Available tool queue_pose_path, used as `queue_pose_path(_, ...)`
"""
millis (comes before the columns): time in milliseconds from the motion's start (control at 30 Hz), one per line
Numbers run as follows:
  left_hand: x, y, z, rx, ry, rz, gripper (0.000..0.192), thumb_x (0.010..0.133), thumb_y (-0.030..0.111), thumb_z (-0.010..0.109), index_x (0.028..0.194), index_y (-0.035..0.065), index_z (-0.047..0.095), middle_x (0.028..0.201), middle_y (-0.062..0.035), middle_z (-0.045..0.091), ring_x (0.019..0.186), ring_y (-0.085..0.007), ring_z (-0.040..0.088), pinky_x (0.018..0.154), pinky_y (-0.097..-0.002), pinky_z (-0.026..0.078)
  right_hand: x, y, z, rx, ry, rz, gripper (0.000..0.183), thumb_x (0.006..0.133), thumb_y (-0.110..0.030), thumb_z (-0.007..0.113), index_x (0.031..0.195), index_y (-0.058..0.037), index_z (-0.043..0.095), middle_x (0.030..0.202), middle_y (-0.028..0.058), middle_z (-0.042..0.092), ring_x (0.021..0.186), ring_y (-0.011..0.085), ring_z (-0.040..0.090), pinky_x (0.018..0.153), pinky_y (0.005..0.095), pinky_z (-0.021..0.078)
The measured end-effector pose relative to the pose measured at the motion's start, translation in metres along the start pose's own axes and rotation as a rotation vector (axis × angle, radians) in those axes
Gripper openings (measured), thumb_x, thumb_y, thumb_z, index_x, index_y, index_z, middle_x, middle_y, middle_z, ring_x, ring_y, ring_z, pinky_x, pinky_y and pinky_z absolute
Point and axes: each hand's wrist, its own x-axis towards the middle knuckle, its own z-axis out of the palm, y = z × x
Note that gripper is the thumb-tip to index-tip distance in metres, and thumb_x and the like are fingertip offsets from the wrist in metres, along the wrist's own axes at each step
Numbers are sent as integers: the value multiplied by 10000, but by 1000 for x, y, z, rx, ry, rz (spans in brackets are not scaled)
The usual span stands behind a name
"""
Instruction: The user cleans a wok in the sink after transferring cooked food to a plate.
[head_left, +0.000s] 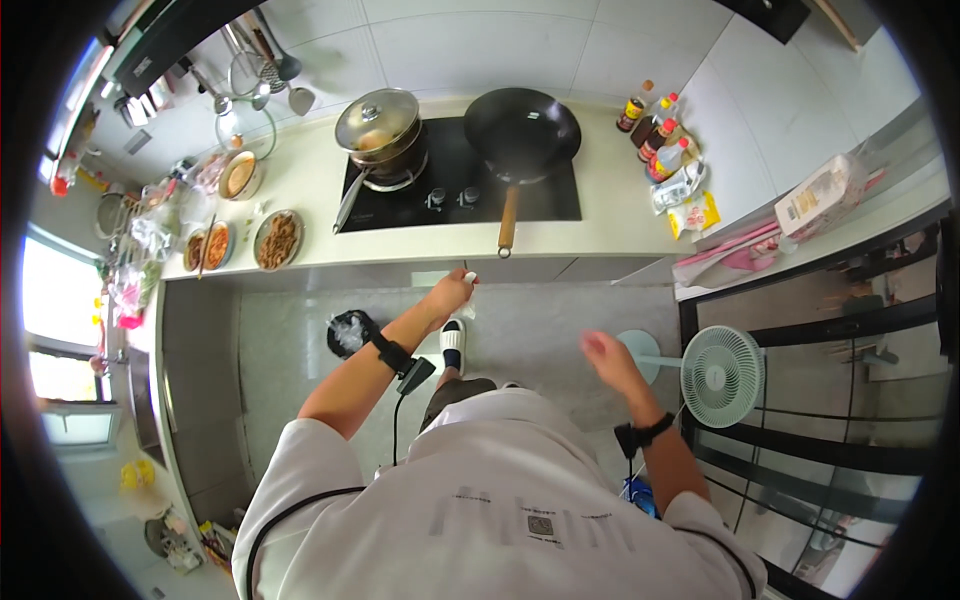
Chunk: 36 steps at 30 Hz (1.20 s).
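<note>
My left hand (448, 295) is closed around a small, thin white thing (470, 278), perhaps a tissue, just in front of the counter's edge. Blurred, my right hand (609, 358) hangs over the floor to the right; its fingers are too unclear to read, and I see nothing in it. Ahead, on a black two-burner cooktop (450, 214), a black wok (523, 135) points its wooden handle (508, 221) towards me. On the left burner stands a saucepan (386, 161) under a glass lid (377, 120), with food showing through.
Plates of food (278, 240) and a bowl (241, 175) stand on the counter's left. Sauce bottles (657, 140) are grouped right of the wok. On the floor are a black-lined bin (351, 334) and, at right, a standing fan (722, 376) near a glass door (810, 322).
</note>
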Motion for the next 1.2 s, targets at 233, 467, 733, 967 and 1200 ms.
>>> queue_pose_path(233, -146, 34, 19, 48, 81, 331, 444, 903, 6, 691, 1323, 31, 546, 1078, -67, 634, 952, -139, 626, 776, -286, 514, 40, -172, 55, 196, -281, -364, 359, 996, -200, 676, 1281, 10, 619, 1165, 120, 719, 1034, 178, 697, 889, 328, 568)
queue_pose_path(467, -232, 12, -37, 148, 348, 333, 233, 893, 100, 774, 1079, 13, 664, 794, -9, 676, 739, -77, 616, 649, -246, 482, 32, -247, 140, 122, -536, -232, 355, 938, -266, 760, 1117, 29, 679, 1045, 131, 754, 940, 189, 721, 803, 314, 564)
queue_pose_path(733, -312, -67, -165, -130, 602, 440, 191, 947, 156, 746, 1052, -1, 712, 865, -27, 714, 771, -86, 624, 706, -246, 496, 28, -325, 294, 175, -812, -281, 256, 920, -225, 772, 1019, 2, 708, 905, 40, 735, 836, 99, 660, 754, 273, 517)
queue_pose_path(967, -389, -123, -286, -192, 624, 456, 223, 961, 74, 685, 1163, -22, 689, 962, -18, 701, 873, -80, 634, 791, -249, 507, 4, -403, 397, 131, -746, -316, 198, 930, -190, 749, 953, -3, 692, 874, 28, 709, 796, 101, 635, 748, 269, 506)
queue_pose_path(1200, -426, -135, -354, -224, 560, 433, 244, 908, 0, 681, 1149, -38, 679, 918, -4, 690, 835, -67, 610, 770, -232, 486, 12, -451, 444, 469, -924, -7, 141, 993, -127, 655, 1031, 3, 620, 1102, 112, 687, 1002, 224, 713, 958, 371, 570)
